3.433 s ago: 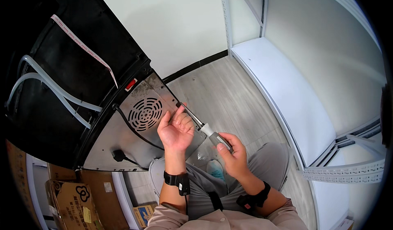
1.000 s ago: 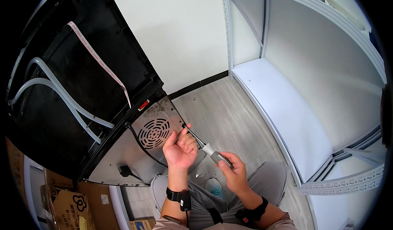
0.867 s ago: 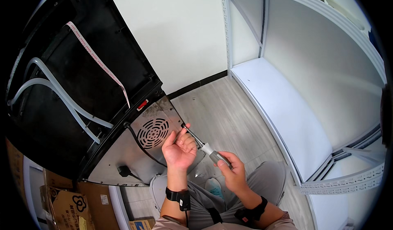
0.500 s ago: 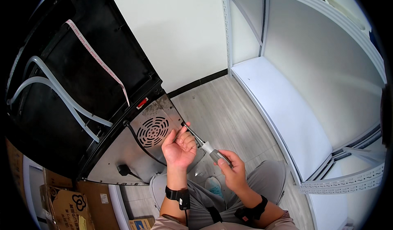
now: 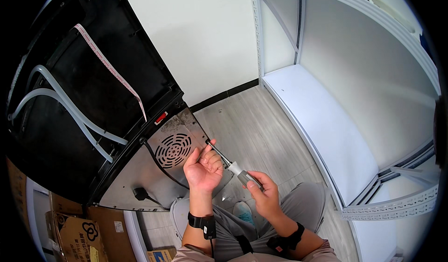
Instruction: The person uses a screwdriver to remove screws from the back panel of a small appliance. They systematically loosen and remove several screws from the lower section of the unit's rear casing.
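Observation:
My right hand (image 5: 265,194) is closed around the grey and white handle of a screwdriver (image 5: 241,173). Its metal shaft slants up and left to the right edge of a metal panel (image 5: 135,182). My left hand (image 5: 205,168) is held palm up beside the shaft, fingers curled and index fingertip close to the screwdriver's tip. Whether those fingers pinch anything is hidden. The panel has a round slotted vent (image 5: 174,151), and a black cable with a plug (image 5: 140,194) lies against it. Where the tip meets the panel is too small to make out.
Above the panel rises a black appliance back (image 5: 112,70) with two grey hoses (image 5: 70,105) and a red-and-white strip (image 5: 109,66). Cardboard boxes (image 5: 77,236) stand at lower left. A white shelf unit (image 5: 322,122) lines the right side, beyond the grey wood-look floor (image 5: 261,126).
The screwdriver handle and my right hand have shifted very slightly left. My left hand keeps nearly the same pose by the tip.

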`<control>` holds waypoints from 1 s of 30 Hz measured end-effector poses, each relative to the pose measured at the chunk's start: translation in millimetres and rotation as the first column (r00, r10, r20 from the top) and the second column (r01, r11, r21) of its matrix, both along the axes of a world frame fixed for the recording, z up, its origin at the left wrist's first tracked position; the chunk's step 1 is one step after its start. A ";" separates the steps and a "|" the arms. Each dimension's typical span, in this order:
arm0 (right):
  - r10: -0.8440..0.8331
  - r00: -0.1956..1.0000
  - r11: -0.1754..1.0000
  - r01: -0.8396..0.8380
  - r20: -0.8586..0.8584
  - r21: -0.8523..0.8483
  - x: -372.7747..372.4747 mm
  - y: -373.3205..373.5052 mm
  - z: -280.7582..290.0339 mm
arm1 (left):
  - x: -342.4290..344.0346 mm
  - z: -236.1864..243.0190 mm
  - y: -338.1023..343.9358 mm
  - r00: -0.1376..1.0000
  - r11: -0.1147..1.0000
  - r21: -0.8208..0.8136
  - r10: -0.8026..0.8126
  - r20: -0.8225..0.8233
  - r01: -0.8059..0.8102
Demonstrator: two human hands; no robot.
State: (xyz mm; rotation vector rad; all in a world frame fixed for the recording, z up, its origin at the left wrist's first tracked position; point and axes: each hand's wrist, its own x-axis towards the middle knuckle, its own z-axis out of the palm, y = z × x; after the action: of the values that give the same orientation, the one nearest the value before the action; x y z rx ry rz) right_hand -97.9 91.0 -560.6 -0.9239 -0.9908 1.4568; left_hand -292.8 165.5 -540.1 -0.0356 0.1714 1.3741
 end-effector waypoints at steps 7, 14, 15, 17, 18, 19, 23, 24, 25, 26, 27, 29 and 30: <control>-0.016 0.999 1.000 0.015 -0.038 -0.005 -0.8 -0.1 -2.2 | 0.4 2.2 0.0 1.000 1.000 -0.023 -0.002 0.006 0.002; -0.005 1.000 1.000 0.005 0.010 -0.004 -1.2 0.0 1.3 | -0.2 2.5 -0.5 1.000 1.000 -0.018 -0.004 0.005 0.004; -0.010 1.000 1.000 0.010 -0.001 -0.015 -1.5 0.0 1.8 | -0.2 2.1 -0.3 1.000 1.000 -0.019 -0.003 0.003 0.003; -0.018 1.000 0.999 0.017 -0.023 -0.036 -2.0 -0.2 4.2 | -0.9 1.0 -0.3 1.000 1.000 -0.013 -0.002 -0.004 0.002; -0.056 0.994 0.997 0.051 0.096 0.057 -2.1 -0.3 6.7 | -1.5 0.4 -0.4 1.000 1.000 -0.007 -0.002 -0.008 0.002; -0.106 0.972 0.985 0.075 0.210 0.154 -1.2 -0.1 10.9 | -1.1 0.3 -0.1 1.000 1.000 0.001 -0.005 -0.011 0.005; -0.316 0.862 0.849 0.071 0.396 0.524 2.5 5.4 18.2 | 0.1 1.3 -0.3 1.000 1.000 0.005 -0.014 0.004 0.014; -0.334 0.848 0.842 0.072 0.411 0.535 2.4 4.8 20.2 | 0.0 0.4 0.0 1.000 1.000 0.011 -0.017 0.007 0.017; -0.352 0.833 0.835 0.073 0.427 0.546 1.8 3.6 23.0 | -0.1 0.2 0.0 1.000 1.000 0.017 -0.021 0.010 0.020; -0.369 0.817 0.828 0.073 0.442 0.557 1.4 2.5 25.9 | 0.1 0.9 -0.1 1.000 1.000 0.007 -0.015 0.000 0.015; -0.386 0.815 0.811 0.076 0.432 0.580 1.1 3.3 29.4 | 0.8 2.4 -0.3 1.000 1.000 -0.003 -0.010 -0.011 0.010; -0.418 0.810 0.776 0.081 0.413 0.626 0.0 5.7 37.1 | 2.7 1.8 -1.4 0.996 1.000 -0.010 0.008 -0.087 -0.009; -0.416 0.782 0.781 0.045 0.465 0.623 0.8 4.5 39.0 | 5.7 -1.6 -2.1 0.988 1.000 -0.008 0.020 -0.154 -0.022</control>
State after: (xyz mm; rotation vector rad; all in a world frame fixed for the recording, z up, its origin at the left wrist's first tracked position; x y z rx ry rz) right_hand -97.1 95.5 -521.6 -0.9969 -1.5947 0.5486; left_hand -287.1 163.4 -541.8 0.0612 0.3070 1.3972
